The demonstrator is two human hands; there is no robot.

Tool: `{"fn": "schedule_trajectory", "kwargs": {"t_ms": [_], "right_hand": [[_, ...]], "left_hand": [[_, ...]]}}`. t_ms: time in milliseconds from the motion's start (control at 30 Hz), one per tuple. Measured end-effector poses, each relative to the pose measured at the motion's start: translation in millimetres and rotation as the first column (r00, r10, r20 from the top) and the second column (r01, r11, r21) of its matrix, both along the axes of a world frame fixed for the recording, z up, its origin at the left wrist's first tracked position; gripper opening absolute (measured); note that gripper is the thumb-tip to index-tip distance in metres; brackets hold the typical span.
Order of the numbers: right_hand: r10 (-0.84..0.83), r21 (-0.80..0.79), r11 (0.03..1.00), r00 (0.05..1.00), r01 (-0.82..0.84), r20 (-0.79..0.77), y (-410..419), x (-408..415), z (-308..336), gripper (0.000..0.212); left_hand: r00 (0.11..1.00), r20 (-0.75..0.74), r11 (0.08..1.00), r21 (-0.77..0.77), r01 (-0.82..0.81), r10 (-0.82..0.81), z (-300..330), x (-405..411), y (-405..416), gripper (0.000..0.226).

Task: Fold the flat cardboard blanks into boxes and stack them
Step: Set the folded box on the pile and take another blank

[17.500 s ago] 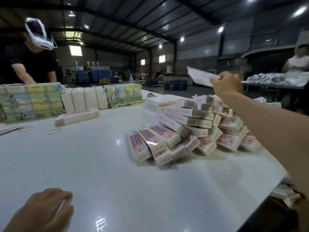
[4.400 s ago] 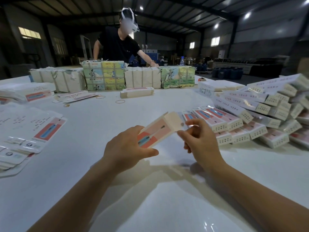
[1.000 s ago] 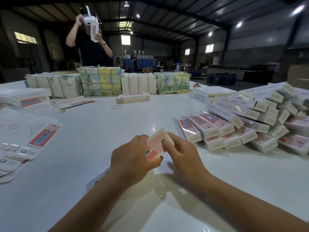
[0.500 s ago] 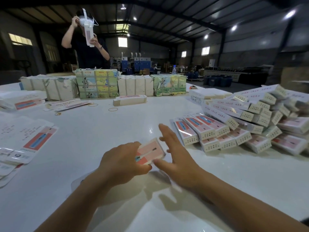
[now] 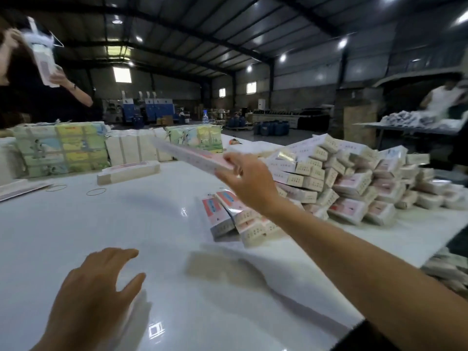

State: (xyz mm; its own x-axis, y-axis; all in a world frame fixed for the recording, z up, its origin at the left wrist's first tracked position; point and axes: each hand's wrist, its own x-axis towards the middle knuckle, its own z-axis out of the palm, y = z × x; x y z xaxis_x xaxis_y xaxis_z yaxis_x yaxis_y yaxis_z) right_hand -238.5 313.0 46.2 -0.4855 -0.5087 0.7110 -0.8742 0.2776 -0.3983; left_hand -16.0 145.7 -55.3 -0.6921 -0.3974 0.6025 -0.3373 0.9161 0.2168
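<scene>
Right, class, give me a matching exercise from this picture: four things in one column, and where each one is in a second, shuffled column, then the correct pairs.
Things
1. folded box
2. left hand
3. pile of boxes
4. rubber bands

Places
A. lying loose at the far left of the table
B. held up above the table in the right hand
C. heaped on the right side of the table
D. open, low over the near table edge

Pairs: 1-B, 2-D, 3-C, 4-A
</scene>
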Motion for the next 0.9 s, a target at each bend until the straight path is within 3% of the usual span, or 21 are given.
{"fn": "schedule_trajectory", "kwargs": {"t_ms": [100,233,300,400,533,600,667,767,833,900], "right_hand": [[-0.200,-0.152,0.964,0.971,0.219,0.133,24.6,-64.3,47.2,0.032],[-0.506,-0.057,0.845,0.830,0.531,0.236,50.3,-141.7,62.3,0.027],[-0.593,0.048,0.793,0.751,0.607,0.291,58.2,-164.5,55.7,0.032],[-0.738,0.261,0.675,0.641,0.690,0.213,59.1,-180.5,40.9,0.043],[-0.775,0.284,0.622,0.626,0.729,0.090,53.4,-173.7,41.1,0.044],[-0.724,0.193,0.686,0.686,0.701,0.079,48.2,-156.8,53.1,0.046],[-0.583,0.052,0.813,0.812,0.581,0.041,34.4,-125.5,64.8,0.043],[-0.199,-0.094,0.978,0.972,0.188,-0.122,4.6,-53.4,56.1,0.029],[0.090,0.002,0.996,0.979,-0.091,-0.180,-15.0,0.4,20.4,0.022],[0.248,0.242,0.946,0.962,-0.215,-0.117,-33.3,43.6,-30.7,0.022]], "left_hand": [[0.991,0.133,0.972,0.227,-0.062,0.032,-11.8,-9.8,2.8,0.041],[1.000,0.007,0.966,0.259,-0.010,0.009,-16.0,-15.7,5.8,0.025],[1.000,-0.013,0.969,0.246,0.016,-0.013,-15.7,-15.4,5.9,0.039],[1.000,0.015,0.969,0.248,0.014,-0.019,-11.4,-17.3,6.2,0.053],[0.999,0.053,0.973,0.230,-0.011,-0.001,-10.6,-20.1,6.2,0.065],[0.996,0.088,0.975,0.219,-0.033,0.014,-11.3,-19.9,4.6,0.067],[0.992,0.121,0.978,0.200,-0.061,0.037,-13.0,-19.1,4.7,0.060],[0.983,0.181,0.981,0.180,-0.071,0.038,-15.3,-17.9,6.4,0.042],[0.979,0.196,0.982,0.169,-0.081,0.047,-15.7,-17.3,6.6,0.034],[0.974,0.220,0.987,0.129,-0.092,0.062,-15.6,-16.2,7.1,0.028]]}}
